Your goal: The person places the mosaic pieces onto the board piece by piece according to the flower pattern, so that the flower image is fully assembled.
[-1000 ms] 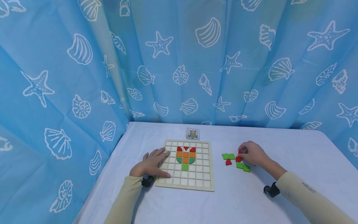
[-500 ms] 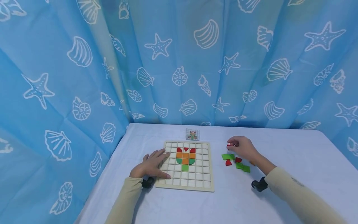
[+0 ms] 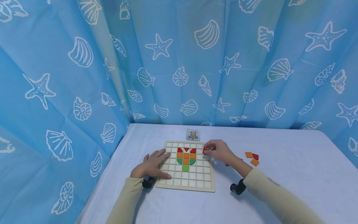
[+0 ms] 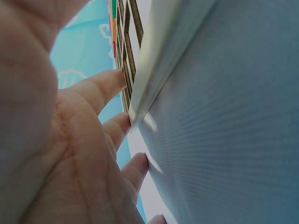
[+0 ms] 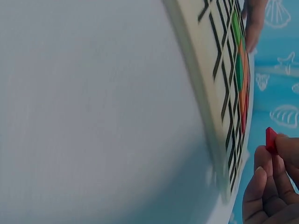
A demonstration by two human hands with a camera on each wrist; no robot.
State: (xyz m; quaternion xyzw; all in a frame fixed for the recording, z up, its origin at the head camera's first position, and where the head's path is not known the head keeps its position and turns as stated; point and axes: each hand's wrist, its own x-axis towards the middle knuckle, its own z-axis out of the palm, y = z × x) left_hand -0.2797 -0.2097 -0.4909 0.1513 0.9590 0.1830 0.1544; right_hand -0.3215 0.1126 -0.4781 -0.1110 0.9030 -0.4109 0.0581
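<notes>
A wooden grid board [image 3: 184,188] lies on the table, bearing a flower-like pattern of red, orange and green tiles [image 3: 185,160]. My left hand [image 3: 151,165] rests with spread fingers over the board's left edge; in the left wrist view its fingers [image 4: 100,88] reach the rim and the cloth beyond. Over the right part of the board, my right hand [image 3: 220,151] pinches a small red tile [image 5: 271,140] between thumb and fingers. That tile appears raised beside the board's surface in the right wrist view.
Orange tiles [image 3: 254,162] and a red tile [image 3: 255,156] lie right of the right forearm, which hides most other loose tiles. A small pattern card [image 3: 193,134] stands behind the board. A blue shell-print curtain [image 3: 179,62] borders the white table.
My right hand has lifted a red tile from the loose pieces and carried it left to the board. The left hand has stayed in place.
</notes>
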